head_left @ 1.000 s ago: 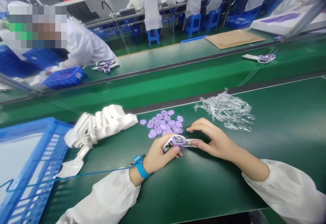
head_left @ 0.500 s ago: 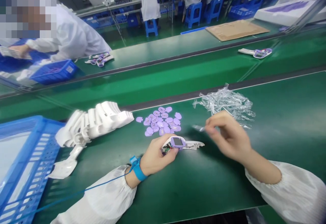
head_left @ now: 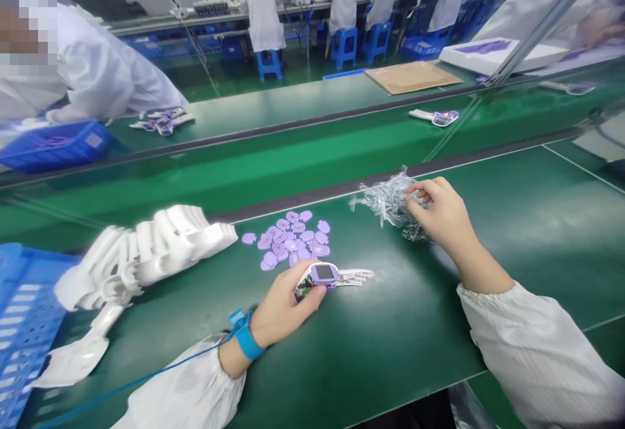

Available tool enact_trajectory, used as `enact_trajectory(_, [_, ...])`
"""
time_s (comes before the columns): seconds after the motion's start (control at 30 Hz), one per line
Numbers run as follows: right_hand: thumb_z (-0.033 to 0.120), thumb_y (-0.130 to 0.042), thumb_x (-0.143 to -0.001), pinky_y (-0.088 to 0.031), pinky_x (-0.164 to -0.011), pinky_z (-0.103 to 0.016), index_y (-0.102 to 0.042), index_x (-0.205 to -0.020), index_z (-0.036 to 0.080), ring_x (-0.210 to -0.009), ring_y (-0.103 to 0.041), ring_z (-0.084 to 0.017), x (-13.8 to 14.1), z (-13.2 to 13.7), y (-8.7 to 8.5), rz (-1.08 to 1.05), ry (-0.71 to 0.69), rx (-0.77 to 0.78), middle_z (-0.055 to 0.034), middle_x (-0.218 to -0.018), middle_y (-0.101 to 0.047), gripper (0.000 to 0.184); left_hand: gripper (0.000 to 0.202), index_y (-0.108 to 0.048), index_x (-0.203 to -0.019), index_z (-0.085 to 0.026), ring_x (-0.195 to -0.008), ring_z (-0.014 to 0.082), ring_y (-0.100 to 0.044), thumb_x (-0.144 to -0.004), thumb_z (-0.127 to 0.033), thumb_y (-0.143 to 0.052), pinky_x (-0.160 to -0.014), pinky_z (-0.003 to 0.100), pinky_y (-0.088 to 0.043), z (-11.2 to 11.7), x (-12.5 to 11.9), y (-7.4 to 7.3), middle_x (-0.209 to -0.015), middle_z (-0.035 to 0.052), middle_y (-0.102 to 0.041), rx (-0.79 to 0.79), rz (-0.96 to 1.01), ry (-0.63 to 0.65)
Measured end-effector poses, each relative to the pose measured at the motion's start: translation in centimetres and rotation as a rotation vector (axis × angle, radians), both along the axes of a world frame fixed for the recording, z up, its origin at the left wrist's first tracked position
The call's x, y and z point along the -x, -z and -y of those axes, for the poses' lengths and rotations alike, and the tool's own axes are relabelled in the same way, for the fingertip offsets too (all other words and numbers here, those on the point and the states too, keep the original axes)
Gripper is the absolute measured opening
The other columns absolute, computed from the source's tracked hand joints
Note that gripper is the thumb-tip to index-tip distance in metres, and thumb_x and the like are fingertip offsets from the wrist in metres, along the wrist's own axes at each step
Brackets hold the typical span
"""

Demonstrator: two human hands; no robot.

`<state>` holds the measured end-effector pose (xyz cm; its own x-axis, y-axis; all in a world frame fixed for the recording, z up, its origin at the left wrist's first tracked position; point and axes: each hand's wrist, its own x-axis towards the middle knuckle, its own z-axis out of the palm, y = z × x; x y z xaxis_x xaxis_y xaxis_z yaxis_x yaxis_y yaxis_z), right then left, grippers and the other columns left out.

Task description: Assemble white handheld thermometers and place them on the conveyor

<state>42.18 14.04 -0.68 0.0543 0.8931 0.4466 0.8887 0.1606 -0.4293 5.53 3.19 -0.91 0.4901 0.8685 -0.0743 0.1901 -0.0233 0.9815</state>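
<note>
My left hand [head_left: 288, 304], with a blue wrist strap, is closed around a half-assembled handheld device [head_left: 324, 274], which looks like an infrared thermometer. Its purple frame surrounds a dark screen, green circuit board shows at the side, and a white handle points right. Over the pile of clear plastic pieces [head_left: 385, 196] is my right hand [head_left: 442, 213]. Its thumb and fingers are apart at the pile's right side, touching or just above it. Between the pile and my left hand lie loose purple oval plates [head_left: 293, 237].
White plastic shells [head_left: 161, 240] are stacked at left beside a blue crate [head_left: 29, 325]. Beyond the green belt [head_left: 244, 175], a co-worker in white [head_left: 112, 64] stands near a blue bin [head_left: 58, 146]. Another device [head_left: 437, 117] lies on the far side, near a cardboard sheet [head_left: 413, 77].
My right hand has moved away from the device to the clear pile; the clear piece it pinched is no longer distinguishable. The left hand keeps its hold. The view has shifted right.
</note>
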Motion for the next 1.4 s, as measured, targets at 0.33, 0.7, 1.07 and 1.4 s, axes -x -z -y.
enact_trajectory(0.33, [0.026, -0.061, -0.093, -0.061, -0.078, -0.044, -0.076, -0.122, 0.026, -0.091, -0.075, -0.028, 0.7, 0.6, -1.1, -0.205, -0.001, 0.04, -0.01, -0.111, -0.078, 0.033, 0.032, -0.066, -0.13, -0.017, -0.068, 0.0151, -0.06, -0.109, -0.038, -0.057, -0.065, 0.026, -0.051, 0.1, -0.2, -0.1, -0.082, 0.0015, -0.066, 0.037, 0.022, 0.017])
enact_trajectory(0.7, [0.077, -0.04, -0.106, -0.067, -0.079, -0.05, -0.072, -0.093, 0.028, -0.081, -0.076, -0.029, 1.5, 0.9, -1.4, -0.692, -0.101, 0.07, -0.0102, -0.09, -0.077, 0.06, 0.033, -0.066, -0.132, -0.018, -0.068, 0.0155, -0.061, -0.108, -0.04, -0.058, -0.066, 0.027, -0.053, 0.0, 0.0, 0.1, -0.081, 0.0016, -0.066, 0.072, 0.003, 0.011])
enact_trajectory(1.07, [0.055, -0.078, -0.095, -0.068, -0.073, -0.052, -0.08, -0.106, 0.03, -0.071, -0.077, -0.028, 2.3, 1.3, -1.8, -0.763, -0.047, -0.018, -0.0067, -0.089, -0.082, 0.027, 0.037, -0.064, -0.133, -0.017, -0.071, 0.0157, -0.061, -0.108, -0.045, -0.058, -0.066, 0.027, -0.054, 0.0, 0.1, 0.3, -0.083, 0.0024, -0.064, 0.103, 0.003, 0.009])
enact_trajectory(1.4, [0.053, -0.041, -0.114, -0.034, -0.134, -0.059, -0.07, -0.143, 0.03, -0.157, -0.049, -0.031, 2.0, 1.4, -1.4, -0.559, -0.17, 0.12, -0.007, -0.149, -0.073, 0.046, 0.04, -0.064, -0.134, -0.016, -0.07, 0.0159, -0.062, -0.108, -0.047, -0.059, -0.067, 0.028, -0.054, 0.1, 0.1, 0.4, -0.081, 0.0024, -0.065, 0.106, -0.005, 0.015])
